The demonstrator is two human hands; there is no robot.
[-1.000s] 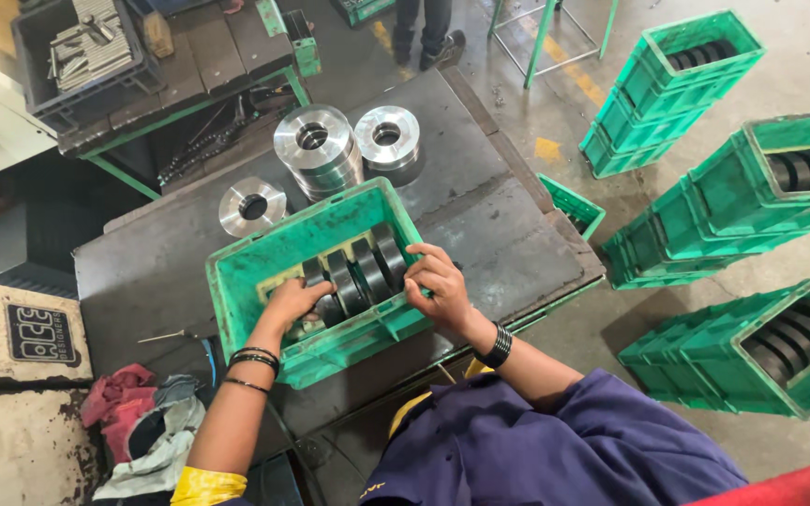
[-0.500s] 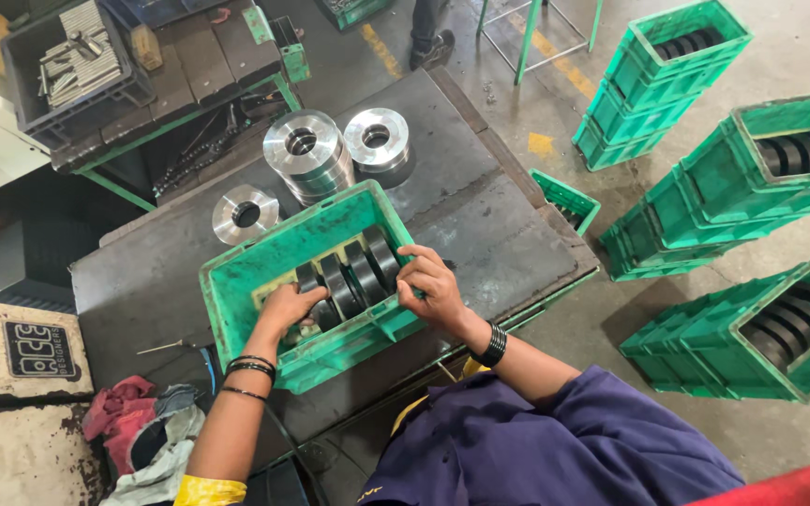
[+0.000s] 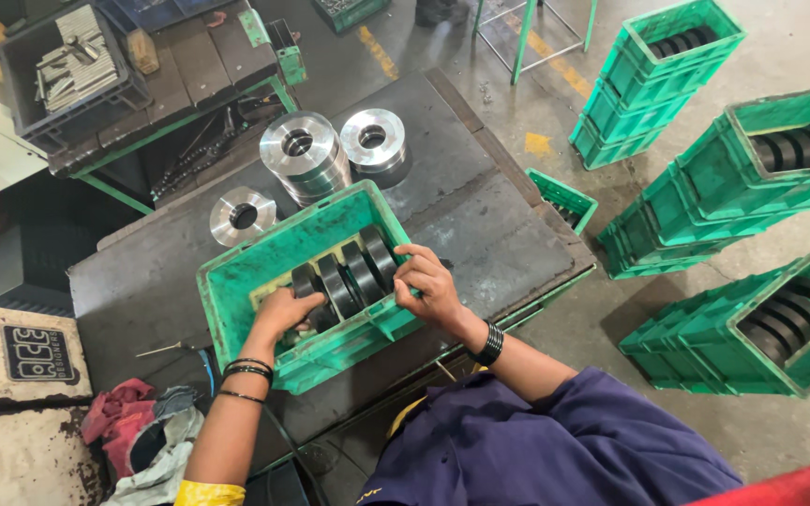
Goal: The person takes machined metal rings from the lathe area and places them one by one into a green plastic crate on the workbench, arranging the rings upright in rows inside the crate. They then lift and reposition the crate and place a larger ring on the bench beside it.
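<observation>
A: Both hands are down inside the green crate [image 3: 236, 300] on the dark worktop [image 3: 480, 215]. The left hand [image 3: 285, 314] has its grip closed around the near end of the row of dark rings [image 3: 349, 276]; the right hand [image 3: 431, 286] clasps the far end, fingers curled over the outermost ring.

B: What worries you?

A: The rings stand on edge, packed face to face. If the squeeze slackens, the middle ones could sag and drop out, likely onto fingers against the crate wall.

B: And the crate itself?

A: It sits near the worktop's front edge. A hard pull might drag it towards the person. The shiny steel discs [image 3: 304, 155] behind stand apart.
</observation>
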